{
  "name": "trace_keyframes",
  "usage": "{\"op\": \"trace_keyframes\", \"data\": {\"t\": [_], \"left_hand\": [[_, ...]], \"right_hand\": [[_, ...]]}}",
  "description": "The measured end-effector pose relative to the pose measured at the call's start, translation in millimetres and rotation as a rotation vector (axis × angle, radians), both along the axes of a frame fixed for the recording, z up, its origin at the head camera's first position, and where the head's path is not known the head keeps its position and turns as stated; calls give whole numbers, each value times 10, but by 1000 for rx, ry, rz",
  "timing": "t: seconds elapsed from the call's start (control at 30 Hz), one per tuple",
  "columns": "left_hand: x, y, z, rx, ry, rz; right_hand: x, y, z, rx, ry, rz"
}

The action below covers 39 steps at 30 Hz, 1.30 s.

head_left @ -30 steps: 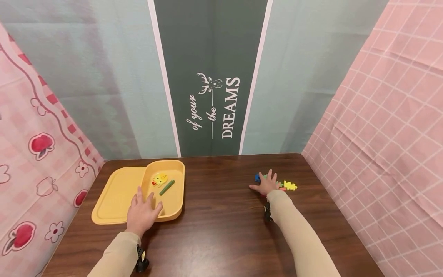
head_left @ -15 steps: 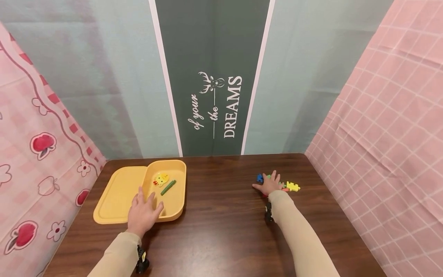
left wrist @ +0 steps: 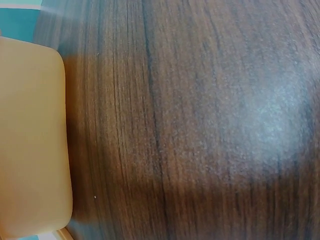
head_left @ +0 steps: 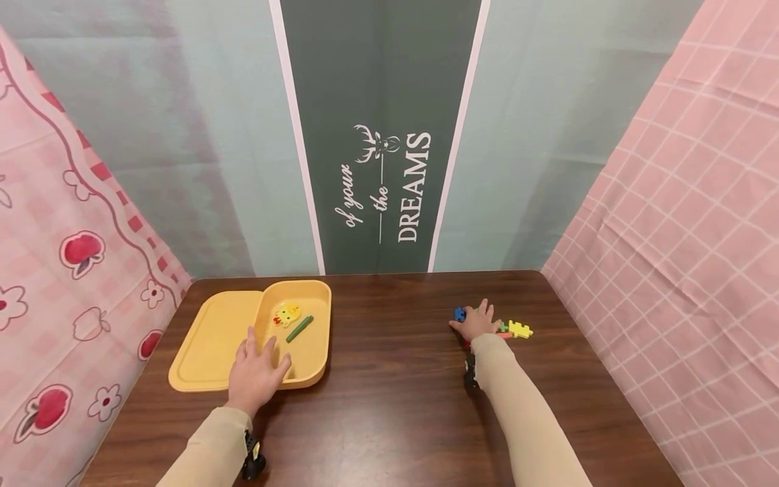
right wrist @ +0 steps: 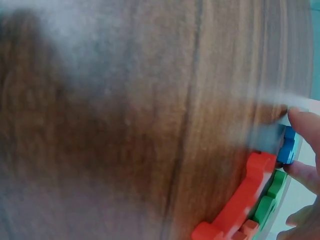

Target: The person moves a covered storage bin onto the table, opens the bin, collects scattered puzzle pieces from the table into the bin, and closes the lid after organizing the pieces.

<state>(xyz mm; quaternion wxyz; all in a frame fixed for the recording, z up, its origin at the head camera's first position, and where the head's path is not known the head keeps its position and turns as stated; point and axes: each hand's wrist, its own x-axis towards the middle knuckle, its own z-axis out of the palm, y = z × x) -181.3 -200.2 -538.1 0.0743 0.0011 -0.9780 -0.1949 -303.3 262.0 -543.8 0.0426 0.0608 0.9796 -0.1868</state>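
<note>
One blue block (right wrist: 286, 147) lies between thumb (right wrist: 306, 127) and finger (right wrist: 303, 176) of the released right grip (head_left: 477, 325).

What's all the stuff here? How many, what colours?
table: one, brown, below
box: one, yellow, table's left
lid: one, yellow, beside box
animal-face toy: one, yellow, in box
stick: one, green, in box
puzzle pieces: several, some hidden; blue, green, red, yellow; table's right
deer cloth: one, green, back
apple cloth: one, pink, left
checked cloth: one, pink, right
wrist cameras: two, black, wrists
sleeves: two, cream, arms
left hand: one, over box edge
right hand: one, over pieces
</note>
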Motion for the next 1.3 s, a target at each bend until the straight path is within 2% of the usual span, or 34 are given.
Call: {"op": "trace_keyframes", "data": {"t": [0.23, 0.53, 0.73, 0.9, 1.07, 1.3], "left_hand": [[0, 21, 23, -1, 0, 0], [17, 28, 39, -1, -1, -1], [30, 25, 47, -4, 9, -8], [40, 17, 32, 2, 6, -7], [32, 14, 6, 2, -6, -5], [17, 12, 23, -2, -13, -14]], "right_hand": [[26, 7, 1, 9, 55, 16], [108, 34, 38, 3, 68, 44], [102, 106, 65, -27, 79, 57], [80, 149, 147, -45, 98, 49], [130, 154, 267, -46, 84, 49], [132, 231, 325, -53, 125, 64]]}}
